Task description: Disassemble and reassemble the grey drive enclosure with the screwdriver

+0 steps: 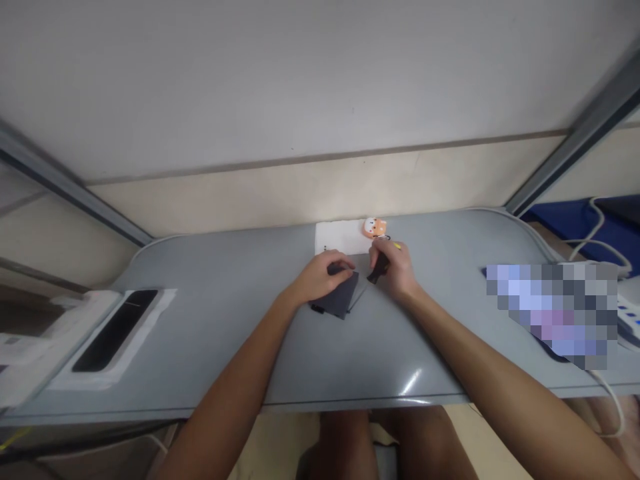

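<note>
My left hand is closed on a dark flat rectangular case, holding it on the grey table. A small black piece sticks out at the case's lower left corner. My right hand grips a screwdriver with a black handle and a bit of yellow at its back end. Its thin shaft slants down toward the right edge of the case; whether the tip touches it is hard to tell. Behind both hands lies a white paper with several tiny dark specks, and an orange-and-white animal-shaped item rests on its right end.
A black phone lies on white paper at the table's left. To the right is a device with a blurred-out screen, beside a white power strip and white cables. A wall closes off the table's back edge.
</note>
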Motion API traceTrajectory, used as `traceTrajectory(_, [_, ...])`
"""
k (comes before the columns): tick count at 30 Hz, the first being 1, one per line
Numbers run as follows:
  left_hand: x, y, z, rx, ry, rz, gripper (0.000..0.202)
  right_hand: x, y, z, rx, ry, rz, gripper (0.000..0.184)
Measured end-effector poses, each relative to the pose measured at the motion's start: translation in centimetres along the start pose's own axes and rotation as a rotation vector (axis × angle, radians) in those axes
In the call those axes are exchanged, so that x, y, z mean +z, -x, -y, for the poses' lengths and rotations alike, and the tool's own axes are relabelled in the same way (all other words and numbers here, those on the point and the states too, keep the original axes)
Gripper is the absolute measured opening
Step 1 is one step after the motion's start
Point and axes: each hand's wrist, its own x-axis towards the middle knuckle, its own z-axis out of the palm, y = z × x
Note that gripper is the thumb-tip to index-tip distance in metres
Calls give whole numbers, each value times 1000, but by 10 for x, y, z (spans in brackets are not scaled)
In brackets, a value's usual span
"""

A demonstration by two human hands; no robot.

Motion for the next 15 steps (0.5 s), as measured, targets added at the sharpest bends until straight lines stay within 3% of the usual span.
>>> traceTrajectory(3, [1,-1,0,24,-27,0,16,-4,-4,-1,0,-27,-55,46])
traceTrajectory(7, [3,0,-3,21,-98,-28,21,-16,-17,-5,10,-177,-221,44])
traceTrajectory(12, [11,5,-10,-43,-70,-78,24,-29,-32,-11,162,-323,-501,39])
traceTrajectory(15, [18,7,-15,0,-29,-73,26,-31,-35,-15,197,-319,-562,36])
